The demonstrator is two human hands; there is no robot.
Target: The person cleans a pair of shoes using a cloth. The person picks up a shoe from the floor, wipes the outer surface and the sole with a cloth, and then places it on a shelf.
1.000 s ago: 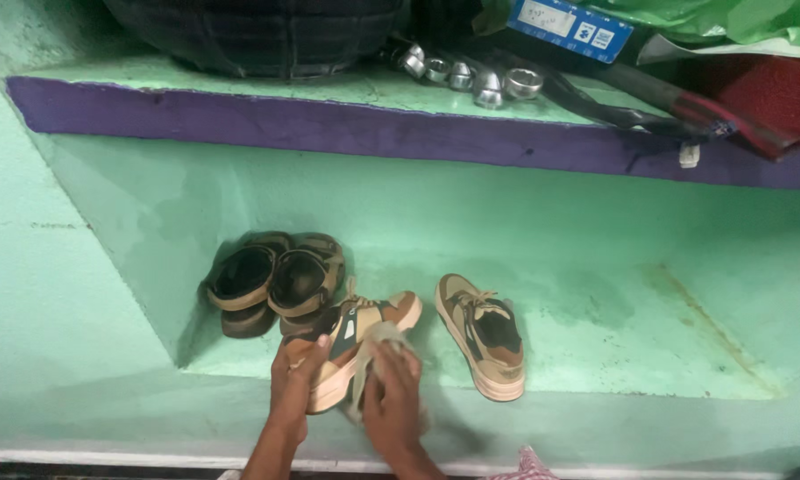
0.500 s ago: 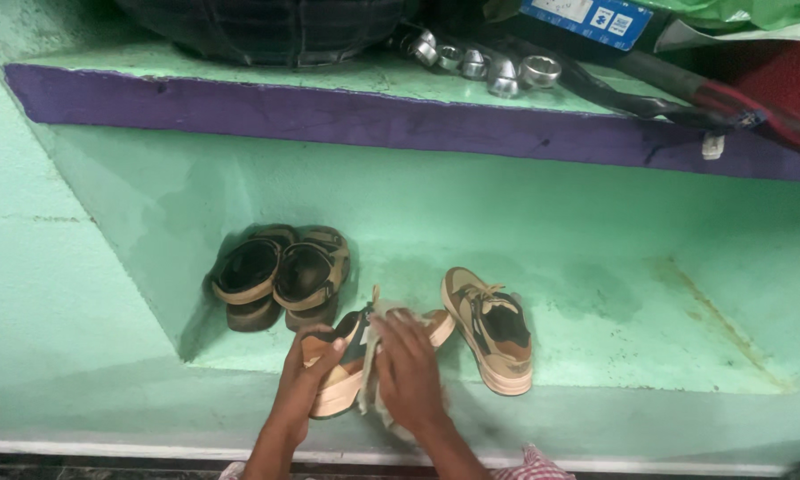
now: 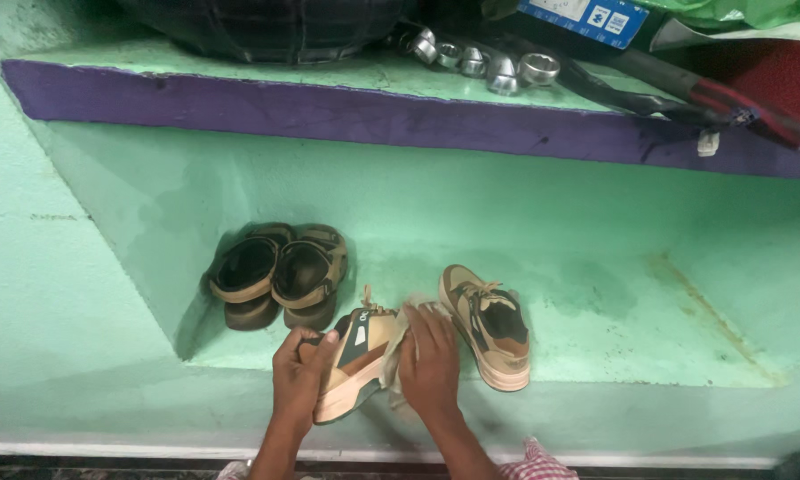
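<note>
The left hand (image 3: 298, 378) grips the heel of a tan sneaker (image 3: 357, 360), tilted on its side at the front edge of the green ledge (image 3: 631, 342). The right hand (image 3: 431, 360) presses a pale cloth (image 3: 398, 342) flat against the shoe's toe. Its mate (image 3: 489, 324) stands just beside; brown sandals (image 3: 275, 276) sit behind

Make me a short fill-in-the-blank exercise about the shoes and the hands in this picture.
1. The left hand grips the tan sneaker at its ____ end.
2. The right hand presses a pale ____ against that sneaker.
3. The second sneaker stands to the ____ of the held one.
4. The pair of sandals is dark ____.

Missing words: heel; cloth; right; brown
</note>
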